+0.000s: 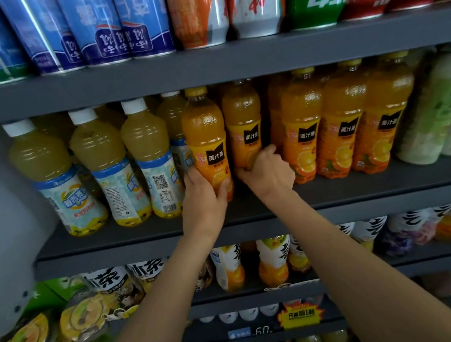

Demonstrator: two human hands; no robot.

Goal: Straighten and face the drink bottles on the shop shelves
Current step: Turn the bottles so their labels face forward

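Middle shelf [254, 219], dark grey: I see a row of orange juice bottles, yellow caps, orange liquid filling them nearly to the neck, black label patch reading 美汁源 with orange-fruit artwork below. My left hand [206, 185] grips the leftmost orange bottle [206, 138] low on its label, thumb and fingers wrapped round it; the bottle stands upright near the shelf front, label facing out. My right hand [266, 171] curls round the lower part of the next orange bottle [243, 127], set further back, label partly hidden by the fingers. To the right, three more orange bottles [342, 125] stand shoulder to shoulder. To the left, white-capped bottles [96, 165] of cloudy yellow drink; one shows a QR code and barcode. Upper shelf: blue, orange, green and red cans [196, 9]. Lower shelf: tea bottles [145, 272] marked 冰茶.
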